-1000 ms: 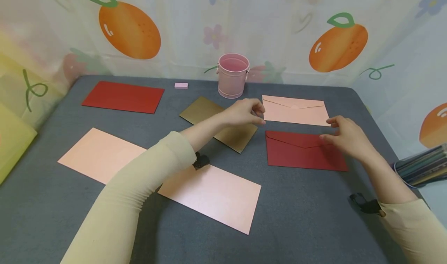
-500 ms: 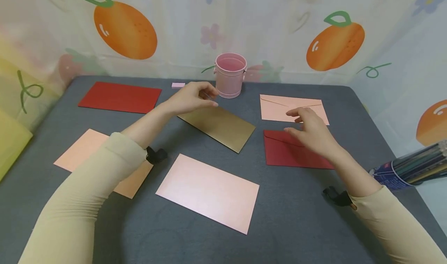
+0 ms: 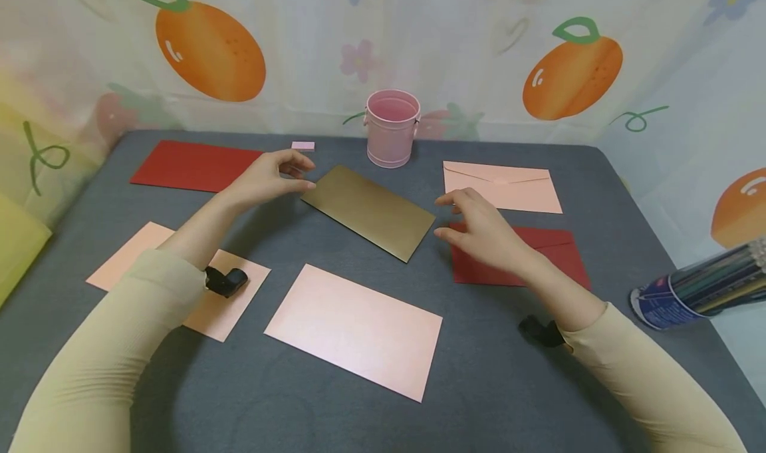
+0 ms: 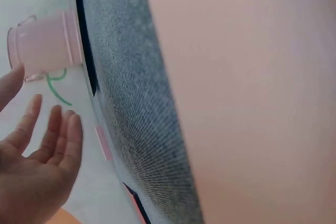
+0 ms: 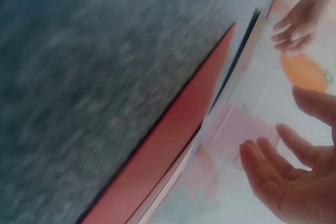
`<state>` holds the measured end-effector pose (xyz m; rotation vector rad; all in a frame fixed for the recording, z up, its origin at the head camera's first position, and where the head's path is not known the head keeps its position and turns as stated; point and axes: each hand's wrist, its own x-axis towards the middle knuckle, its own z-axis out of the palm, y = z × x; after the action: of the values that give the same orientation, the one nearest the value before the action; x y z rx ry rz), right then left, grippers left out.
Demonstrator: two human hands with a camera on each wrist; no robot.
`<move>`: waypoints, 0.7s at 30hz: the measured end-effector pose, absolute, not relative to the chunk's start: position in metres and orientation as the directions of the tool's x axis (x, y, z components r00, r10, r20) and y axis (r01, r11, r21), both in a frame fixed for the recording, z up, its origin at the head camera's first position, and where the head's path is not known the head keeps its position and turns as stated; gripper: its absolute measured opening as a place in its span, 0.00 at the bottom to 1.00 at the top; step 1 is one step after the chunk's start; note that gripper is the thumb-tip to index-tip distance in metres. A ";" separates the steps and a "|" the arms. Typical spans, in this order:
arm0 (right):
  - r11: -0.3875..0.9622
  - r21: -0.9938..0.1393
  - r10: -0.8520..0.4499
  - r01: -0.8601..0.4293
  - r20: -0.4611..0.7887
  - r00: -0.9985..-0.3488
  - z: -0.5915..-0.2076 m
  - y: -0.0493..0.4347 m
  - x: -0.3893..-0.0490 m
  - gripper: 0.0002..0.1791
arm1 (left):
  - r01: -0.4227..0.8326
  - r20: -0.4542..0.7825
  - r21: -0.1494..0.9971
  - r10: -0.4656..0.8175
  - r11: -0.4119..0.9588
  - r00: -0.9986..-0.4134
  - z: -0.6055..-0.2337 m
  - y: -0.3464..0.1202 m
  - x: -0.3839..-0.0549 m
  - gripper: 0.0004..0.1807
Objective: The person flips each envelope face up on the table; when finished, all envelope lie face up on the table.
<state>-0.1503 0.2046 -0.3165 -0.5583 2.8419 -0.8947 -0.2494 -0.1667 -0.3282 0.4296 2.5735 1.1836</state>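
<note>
The grey bench (image 3: 455,373) carries a pale pink rectangle (image 3: 356,333) at the front; behind it, near the middle, a gold rectangle (image 3: 371,210) lies flat and aslant between the hands. The left hand (image 3: 263,180) hovers by its left corner, thumb and fingers apart; the right hand (image 3: 485,233), likewise parted, hangs above a dark red envelope (image 3: 556,250). Behind stand a pink bucket (image 3: 391,134) and a small pink block (image 3: 303,146).

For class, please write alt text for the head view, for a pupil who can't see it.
A person's left-hand grip and right-hand grip, both open and empty, hover near opposite ends of an envelope-like gold rectangle on a dark table. A red envelope and a pink envelope lie at right; a pink bucket stands behind.
</note>
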 end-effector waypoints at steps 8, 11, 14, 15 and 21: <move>0.765 -0.542 -0.435 -0.348 -0.036 -0.900 -0.318 0.183 -0.150 0.31 | 0.126 -0.255 0.756 0.466 0.642 -0.847 -0.341 -0.175 -0.254 0.35; 0.771 -0.521 -0.458 -0.368 -0.050 -0.888 -0.320 0.175 -0.151 0.34 | 0.138 -0.256 0.752 0.479 0.645 -0.839 -0.344 -0.175 -0.254 0.35; 0.773 -0.502 -0.488 -0.387 -0.082 -0.869 -0.325 0.168 -0.153 0.37 | 0.160 -0.247 0.735 0.480 0.659 -0.841 -0.347 -0.174 -0.255 0.35; 0.777 -0.493 -0.496 -0.392 -0.095 -0.863 -0.326 0.167 -0.153 0.39 | 0.169 -0.244 0.726 0.480 0.667 -0.843 -0.348 -0.174 -0.255 0.35; 0.794 -0.453 -0.513 -0.405 -0.144 -0.846 -0.334 0.163 -0.152 0.45 | 0.214 -0.213 0.688 0.475 0.694 -0.853 -0.351 -0.172 -0.255 0.34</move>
<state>-0.1525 0.1634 -0.3344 -0.7105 2.7243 -0.6016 -0.2548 -0.1721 -0.3507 0.5381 2.5283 0.9584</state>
